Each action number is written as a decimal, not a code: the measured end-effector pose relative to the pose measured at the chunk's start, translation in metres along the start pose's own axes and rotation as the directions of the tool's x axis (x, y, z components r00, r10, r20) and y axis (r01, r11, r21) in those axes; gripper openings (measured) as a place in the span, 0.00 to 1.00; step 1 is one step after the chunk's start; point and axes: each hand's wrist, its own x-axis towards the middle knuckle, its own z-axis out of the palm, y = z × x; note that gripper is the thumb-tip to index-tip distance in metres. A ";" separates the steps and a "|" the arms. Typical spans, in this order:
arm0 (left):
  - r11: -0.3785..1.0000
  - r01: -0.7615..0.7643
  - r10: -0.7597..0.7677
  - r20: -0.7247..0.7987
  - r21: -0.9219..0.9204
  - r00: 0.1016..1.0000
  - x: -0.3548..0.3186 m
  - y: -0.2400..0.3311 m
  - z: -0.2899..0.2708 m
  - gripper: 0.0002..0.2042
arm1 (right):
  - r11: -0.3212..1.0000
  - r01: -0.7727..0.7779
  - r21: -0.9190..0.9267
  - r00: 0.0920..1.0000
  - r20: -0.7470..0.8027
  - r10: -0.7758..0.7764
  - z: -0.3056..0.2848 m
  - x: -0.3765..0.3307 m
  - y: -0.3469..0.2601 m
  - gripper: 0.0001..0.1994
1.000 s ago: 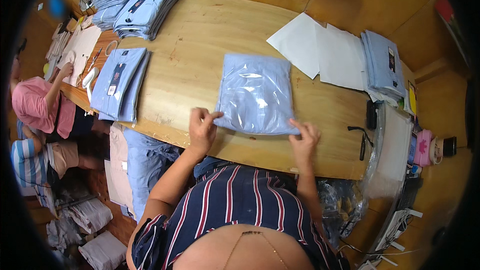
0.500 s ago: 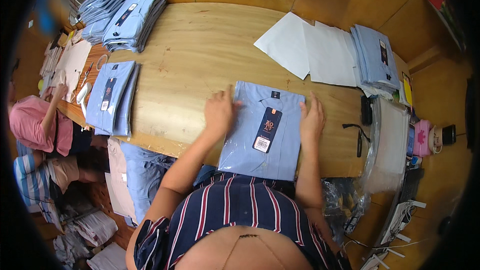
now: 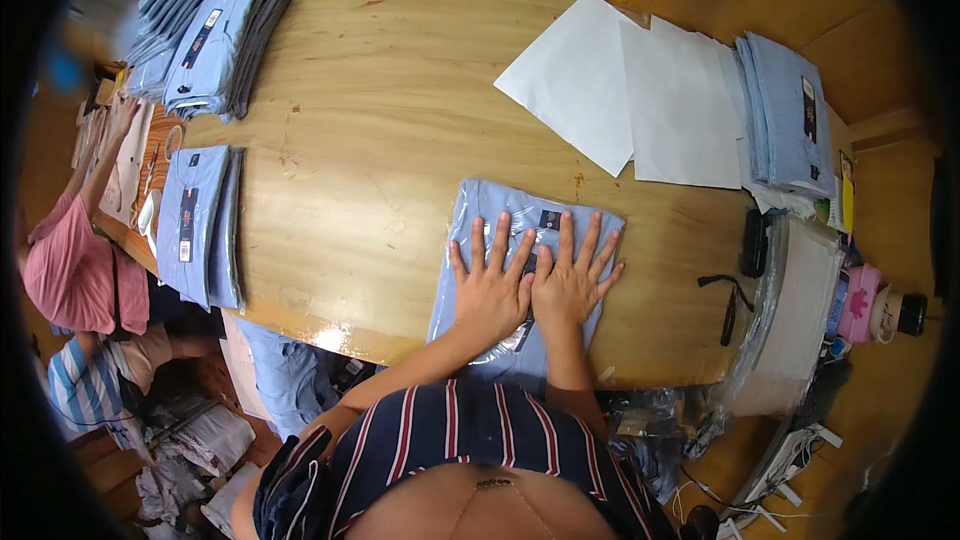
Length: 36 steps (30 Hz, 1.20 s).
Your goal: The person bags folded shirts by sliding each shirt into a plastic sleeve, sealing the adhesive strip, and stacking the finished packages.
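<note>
Head camera, looking down: a person in a striped top presses both hands flat on a folded light-blue shirt in a clear plastic bag (image 3: 490, 215), which lies at the near edge of a wooden table (image 3: 400, 90), directly in front of the person. The left hand (image 3: 492, 292) lies open, palm down, fingers spread across the bag's left half; the right hand (image 3: 572, 285) lies open beside it in the same way, thumbs almost touching over the shirt's dark tag. Neither hand grips anything.

Beyond the bag, toward the far right of the table, white sheets (image 3: 620, 90) lie fanned and overlapping, with a stack of folded blue shirts (image 3: 785, 110) just beside them at the right edge. A dark pair of scissors (image 3: 728, 298) rests on the table right of the hands, near a pile of clear plastic bags (image 3: 795, 310). On the left edge sits another stack of bagged blue shirts (image 3: 200, 225), and more stacks (image 3: 210, 40) fill the far left corner. At the far left, another person in a pink top (image 3: 75, 280) leans over a side surface.
</note>
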 end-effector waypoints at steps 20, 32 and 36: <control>0.952 0.017 -0.096 -0.248 -0.305 0.964 0.068 -0.084 -0.014 0.22 | 0.927 -0.056 0.370 0.998 0.039 0.045 -0.009 0.054 0.083 0.24; 0.005 0.311 -0.056 0.311 -0.950 0.949 -0.004 -0.088 -0.041 0.14 | -0.009 -0.390 0.921 0.913 0.385 -0.137 -0.004 0.013 0.082 0.23; 0.228 0.038 -0.123 0.010 -0.973 0.992 -0.003 -0.084 -0.083 0.13 | -0.116 -0.057 0.992 0.979 0.033 -0.201 -0.050 0.018 0.060 0.15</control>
